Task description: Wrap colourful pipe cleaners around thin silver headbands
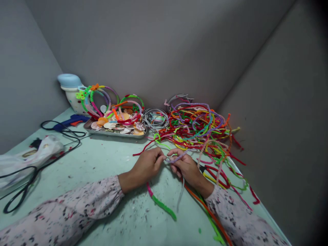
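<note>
The fuzzy stem [176,159] is lavender; a strip [162,205] runs green with a magenta end. Sleeves [94,197] are pale pink, flecked red and dark. The desk [120,218] is mint green, the glue gun [62,125] dark blue, the wall [153,44] grey.

We take this for a craft corner, set up on a pale green table [112,218] by plain grey walls [143,48]. What tells us so is the heap of bright fuzzy stems [197,119], the coils of wire [153,128], the scissors [217,170] and a metal tray [115,134] of seashells [125,130], with colourful hoops [92,100] leaning over them. We also see what looks like a blue glue gun [67,122], and specks across the tabletop. Whether it belongs to a home or a small workshop, we cannot tell.
</note>
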A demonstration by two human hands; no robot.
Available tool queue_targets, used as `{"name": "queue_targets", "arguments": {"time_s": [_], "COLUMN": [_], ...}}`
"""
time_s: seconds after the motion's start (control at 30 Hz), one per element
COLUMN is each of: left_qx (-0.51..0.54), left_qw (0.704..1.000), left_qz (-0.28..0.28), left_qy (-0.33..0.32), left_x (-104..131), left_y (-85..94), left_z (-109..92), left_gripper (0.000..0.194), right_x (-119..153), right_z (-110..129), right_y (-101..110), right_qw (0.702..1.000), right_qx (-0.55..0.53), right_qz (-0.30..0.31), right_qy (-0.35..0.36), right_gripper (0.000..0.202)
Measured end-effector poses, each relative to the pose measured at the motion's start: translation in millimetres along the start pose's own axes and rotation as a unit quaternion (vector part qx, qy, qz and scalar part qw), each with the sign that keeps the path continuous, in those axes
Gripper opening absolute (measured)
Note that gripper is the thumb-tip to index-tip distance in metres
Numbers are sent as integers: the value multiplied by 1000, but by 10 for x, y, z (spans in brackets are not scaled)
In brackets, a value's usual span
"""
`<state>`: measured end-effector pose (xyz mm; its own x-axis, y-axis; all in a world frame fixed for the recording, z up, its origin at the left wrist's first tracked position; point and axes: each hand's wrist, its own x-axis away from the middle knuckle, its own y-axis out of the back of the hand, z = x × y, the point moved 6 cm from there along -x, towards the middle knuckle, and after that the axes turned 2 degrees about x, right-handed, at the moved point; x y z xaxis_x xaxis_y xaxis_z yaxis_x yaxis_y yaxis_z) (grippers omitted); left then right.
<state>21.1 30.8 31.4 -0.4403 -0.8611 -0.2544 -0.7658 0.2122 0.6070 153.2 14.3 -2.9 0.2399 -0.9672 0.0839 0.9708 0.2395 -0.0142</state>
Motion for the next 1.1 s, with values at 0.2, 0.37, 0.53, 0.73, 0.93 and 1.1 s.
{"name": "queue_targets", "arguments": {"time_s": [0.2, 0.37, 0.53, 0.73, 0.93, 1.1], "left_qx": [52, 36, 13, 48, 115, 141], "left_qw": [999, 999, 1000, 998, 991, 988], "left_qz": [2, -5, -5, -10, -4, 2], "left_qy": [18, 11, 1, 29, 61, 57], "left_x": [2, 0, -9, -23, -32, -30], "left_y": [-6, 9, 15, 33, 2, -24], "left_z": [36, 26, 34, 101, 166, 187], "left_gripper": [22, 19, 19, 21, 20, 20], "right_x": [9, 4, -2, 2, 14, 14], "right_z": [17, 12, 15, 78, 53, 35], "right_y": [-4, -1, 1, -22, -64, -65], "right_qw": [1000, 1000, 1000, 997, 998, 996], "right_qx": [2, 12, 22, 44, 11, 43], "right_qz": [-13, -14, -13, -21, -5, 1], "right_qy": [-2, 2, 18, 60, 55, 76], "right_gripper": [19, 19, 24, 34, 47, 45]}}
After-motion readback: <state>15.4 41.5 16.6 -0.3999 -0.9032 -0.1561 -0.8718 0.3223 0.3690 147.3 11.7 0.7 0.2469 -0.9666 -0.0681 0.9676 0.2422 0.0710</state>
